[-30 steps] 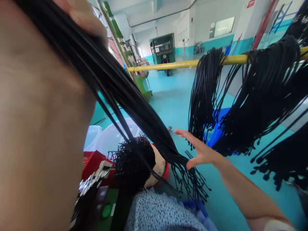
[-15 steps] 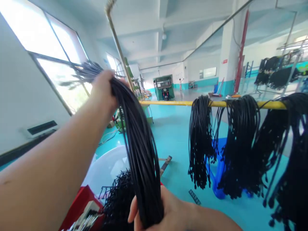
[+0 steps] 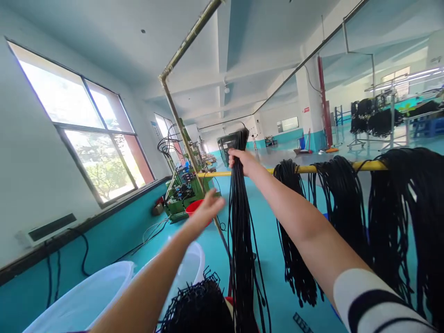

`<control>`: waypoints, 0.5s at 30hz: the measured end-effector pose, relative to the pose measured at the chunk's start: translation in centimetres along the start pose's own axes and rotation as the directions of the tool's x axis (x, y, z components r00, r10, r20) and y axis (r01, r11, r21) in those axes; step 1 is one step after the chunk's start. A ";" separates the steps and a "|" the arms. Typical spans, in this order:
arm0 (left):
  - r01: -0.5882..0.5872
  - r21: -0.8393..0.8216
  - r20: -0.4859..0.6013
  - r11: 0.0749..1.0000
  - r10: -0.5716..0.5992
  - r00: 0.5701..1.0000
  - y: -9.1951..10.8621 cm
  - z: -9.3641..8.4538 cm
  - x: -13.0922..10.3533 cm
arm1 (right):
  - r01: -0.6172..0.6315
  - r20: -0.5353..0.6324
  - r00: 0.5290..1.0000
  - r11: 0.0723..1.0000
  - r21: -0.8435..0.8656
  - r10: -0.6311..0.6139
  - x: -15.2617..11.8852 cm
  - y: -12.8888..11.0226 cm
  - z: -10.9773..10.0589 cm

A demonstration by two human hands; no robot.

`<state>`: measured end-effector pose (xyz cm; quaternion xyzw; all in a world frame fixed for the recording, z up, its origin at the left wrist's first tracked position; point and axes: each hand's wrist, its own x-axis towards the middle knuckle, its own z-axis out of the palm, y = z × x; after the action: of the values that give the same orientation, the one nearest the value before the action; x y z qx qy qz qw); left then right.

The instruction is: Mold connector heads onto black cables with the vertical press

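A bundle of long black cables (image 3: pixel 240 217) hangs down from my right hand (image 3: pixel 242 159), which is closed round it near the top. The bundle crosses the yellow rail (image 3: pixel 218 174) in view; I cannot tell whether it touches it. My left hand (image 3: pixel 211 206) is off to the left of the bundle, empty, fingers apart and slightly blurred. To the right, more black cable bundles (image 3: pixel 294 226) are draped over the same rail, their knobbed ends hanging low. Below my hands lies a heap of black cable ends (image 3: pixel 199 305).
Large white tubs (image 3: pixel 114 282) stand on the floor at lower left. Behind my left hand are a red bucket (image 3: pixel 194 206) and green machinery (image 3: pixel 180 194). A metal pole (image 3: pixel 176 111) rises by the rail's left end. Racks with black cables (image 3: pixel 376 120) stand far right.
My left hand has let go of the cable bundle and moved down and right. My right hand has risen with the bundle to rail height, so the cables now hang down. The view has shifted.
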<state>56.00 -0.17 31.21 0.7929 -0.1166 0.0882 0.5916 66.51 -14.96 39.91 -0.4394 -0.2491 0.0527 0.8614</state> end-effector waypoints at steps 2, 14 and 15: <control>0.049 -0.100 0.078 0.994 -0.041 0.996 -5.8 2.5 -1.3 | -0.036 -0.089 0.995 0.999 -0.021 0.034 1.2 1.4 -2.0; 0.139 -0.112 -0.088 0.984 -0.149 0.985 -13.0 12.7 -0.4 | -0.129 -0.292 0.956 0.932 -0.339 0.026 0.9 3.9 -6.9; 0.182 -0.147 -0.072 0.972 -0.194 0.978 -12.7 13.3 -0.5 | -0.108 -0.283 0.959 0.914 -0.392 -0.008 0.2 3.7 -7.1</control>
<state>59.23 -9.39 15.67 0.7523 -0.0212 0.0574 0.6560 70.56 -17.85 33.61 -0.6169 -0.1193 -0.0402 0.7769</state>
